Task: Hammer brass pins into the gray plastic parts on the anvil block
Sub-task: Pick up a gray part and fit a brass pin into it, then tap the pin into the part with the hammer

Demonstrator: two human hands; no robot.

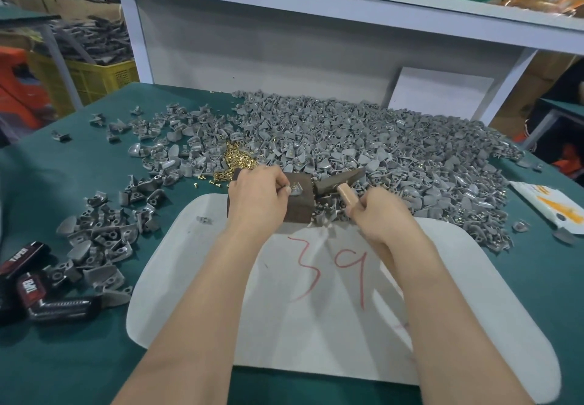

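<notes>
A dark brown anvil block [300, 207] stands at the far edge of a white mat [316, 325]. My left hand [257, 197] rests on the block's left side and pinches a gray plastic part [296, 189] with a brass pin on the block's top. My right hand [379, 212] grips the wooden handle of a hammer [339, 180], whose dark head hovers just right of the part. A heap of brass pins [235, 159] lies behind my left hand.
A large pile of gray plastic parts [379, 145] covers the green table behind and to the right. Smaller heaps of gray parts [104, 240] lie at left, beside black packets [34, 291]. A white shelf unit [284, 41] stands at the back. An orange-printed bag [550, 204] lies at right.
</notes>
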